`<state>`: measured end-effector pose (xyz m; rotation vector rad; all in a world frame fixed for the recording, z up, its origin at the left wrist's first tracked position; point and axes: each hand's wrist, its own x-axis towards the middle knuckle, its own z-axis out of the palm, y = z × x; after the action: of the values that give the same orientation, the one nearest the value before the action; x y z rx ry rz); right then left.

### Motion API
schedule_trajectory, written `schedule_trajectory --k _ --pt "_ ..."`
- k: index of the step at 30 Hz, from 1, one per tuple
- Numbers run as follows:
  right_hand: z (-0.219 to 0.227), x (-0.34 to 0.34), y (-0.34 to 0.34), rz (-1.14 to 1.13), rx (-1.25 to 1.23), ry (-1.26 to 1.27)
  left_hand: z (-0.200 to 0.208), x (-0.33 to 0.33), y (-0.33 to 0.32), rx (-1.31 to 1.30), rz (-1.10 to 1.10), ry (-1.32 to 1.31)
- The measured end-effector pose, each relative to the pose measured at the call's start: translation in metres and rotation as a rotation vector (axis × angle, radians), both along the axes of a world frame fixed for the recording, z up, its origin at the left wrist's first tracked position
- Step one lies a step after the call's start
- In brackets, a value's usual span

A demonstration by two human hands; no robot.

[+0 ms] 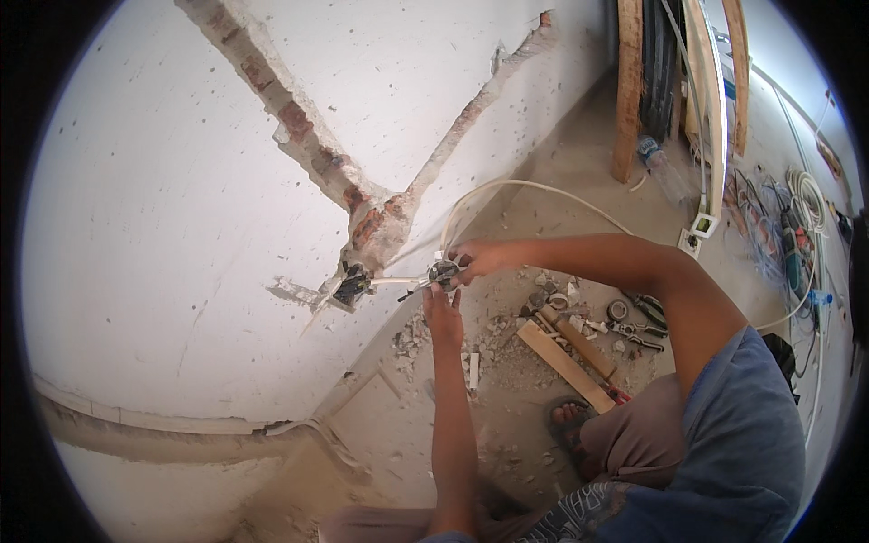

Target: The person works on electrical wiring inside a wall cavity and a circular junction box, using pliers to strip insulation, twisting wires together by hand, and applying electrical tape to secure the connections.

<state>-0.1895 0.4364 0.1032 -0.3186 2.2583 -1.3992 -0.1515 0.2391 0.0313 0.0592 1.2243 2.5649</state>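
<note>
Both my hands are closed around a small grey, roundish electrical fitting, held just off the white wall. My left hand grips it from below with its fingertips. From the right, my right hand pinches its edge; the fingers partly cover it, so its exact kind is unclear. A white cable arches away from its top toward the right. A short white cable links it to a dark wall box with black wires, set in the broken plaster.
Chiselled channels branch up the wall. Rubble, a wooden plank, pliers and a tape roll lie on the floor near my foot. Beyond are a plastic bottle, wooden boards and a coiled cable.
</note>
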Motion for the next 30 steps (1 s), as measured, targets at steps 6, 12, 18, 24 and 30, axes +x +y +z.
schedule_trajectory --k 6,12,18,24,30 --pt "0.024 0.004 -0.005 -0.028 -0.074 -0.284 0.007 0.008 -0.004 -0.01 -0.051 0.027" --pt "0.025 0.013 -0.028 -0.058 0.121 -0.052 -0.018 0.008 -0.005 0.091 0.035 -0.003" --pt "0.033 0.035 -0.052 -0.158 0.392 0.107 -0.004 0.013 0.001 0.137 0.068 -0.077" --pt "0.014 0.035 -0.069 -0.28 0.44 0.176 0.0 0.012 0.003 0.071 0.133 -0.038" --pt "0.004 0.021 -0.057 -0.224 0.293 0.202 0.005 0.002 -0.013 -0.251 0.135 -0.03"
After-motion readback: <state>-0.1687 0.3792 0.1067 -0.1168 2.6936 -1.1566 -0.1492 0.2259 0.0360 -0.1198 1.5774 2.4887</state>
